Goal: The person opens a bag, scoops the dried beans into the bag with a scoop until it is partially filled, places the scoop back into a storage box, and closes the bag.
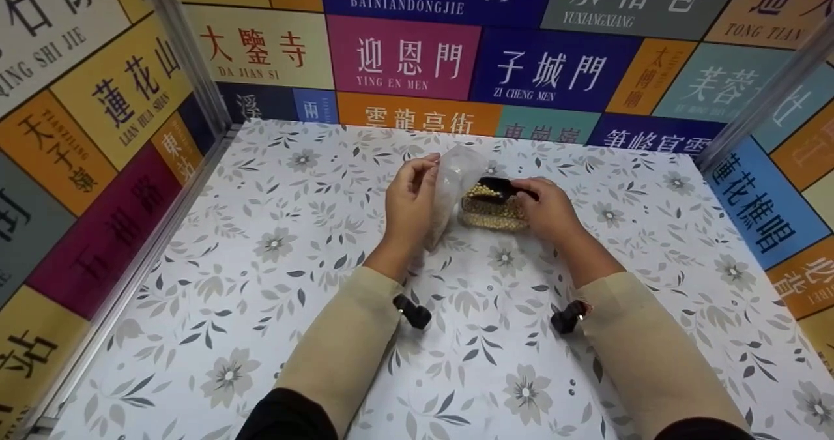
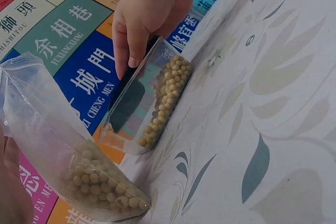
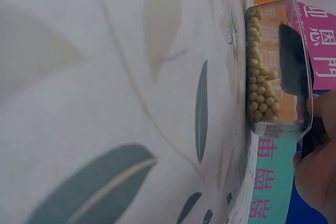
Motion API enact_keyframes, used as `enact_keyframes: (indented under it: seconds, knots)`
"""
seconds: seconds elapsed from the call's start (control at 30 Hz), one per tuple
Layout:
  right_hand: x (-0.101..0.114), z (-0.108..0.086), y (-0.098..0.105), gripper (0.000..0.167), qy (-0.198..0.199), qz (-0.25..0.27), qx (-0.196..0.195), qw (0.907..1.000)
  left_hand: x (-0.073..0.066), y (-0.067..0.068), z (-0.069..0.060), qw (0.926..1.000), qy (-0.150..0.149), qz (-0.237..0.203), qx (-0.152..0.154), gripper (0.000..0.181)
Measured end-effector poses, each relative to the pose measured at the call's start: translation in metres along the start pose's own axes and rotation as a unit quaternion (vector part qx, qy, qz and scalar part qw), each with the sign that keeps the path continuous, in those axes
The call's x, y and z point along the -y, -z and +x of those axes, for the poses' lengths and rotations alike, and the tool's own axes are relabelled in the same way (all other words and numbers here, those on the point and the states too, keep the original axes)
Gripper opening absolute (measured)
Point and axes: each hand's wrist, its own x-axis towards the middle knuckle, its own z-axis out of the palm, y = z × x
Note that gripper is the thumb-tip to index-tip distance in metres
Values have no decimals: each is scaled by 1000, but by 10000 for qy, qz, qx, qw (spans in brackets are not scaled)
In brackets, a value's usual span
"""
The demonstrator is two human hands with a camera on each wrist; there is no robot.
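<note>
My left hand (image 1: 409, 195) pinches the upper part of a clear plastic bag (image 1: 454, 173), which hangs open beside the box. Round, pale yellow soybeans (image 2: 102, 184) fill the bag's lower end in the left wrist view. In my right hand (image 1: 552, 210) is the handle of a black scoop (image 1: 498, 188). Its blade dips inside the rim of a clear rectangular plastic box (image 3: 270, 129). Soybeans (image 3: 261, 85) cover the bottom of that box, below the blade in the right wrist view. Some beans show at the blade's left end in the head view.
A white cloth with grey flowers and leaves covers the table (image 1: 273, 309). Panels with coloured street-name tiles (image 1: 404, 58) rise behind the table and along both sides. Metal posts (image 1: 195, 49) stand at the back corners.
</note>
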Motion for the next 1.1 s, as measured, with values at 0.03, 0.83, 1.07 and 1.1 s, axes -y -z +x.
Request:
enact_keyframes:
  seconds: [0.03, 0.83, 1.07, 1.1]
  knots:
    - [-1, -1, 1, 40, 2, 81, -17, 10000, 0, 0, 0, 10000, 13, -13, -9, 12]
    - [39, -18, 46, 37, 228, 218, -1224, 9920, -3, 1, -1, 9999, 48, 74, -59, 12]
    - [62, -28, 59, 41, 327, 85, -1310, 9908, -4, 0, 0, 9998, 147, -66, -130, 11]
    - [65, -30, 60, 41, 408, 50, -1354, 9899, -4, 0, 0, 9997, 164, -83, -135, 11]
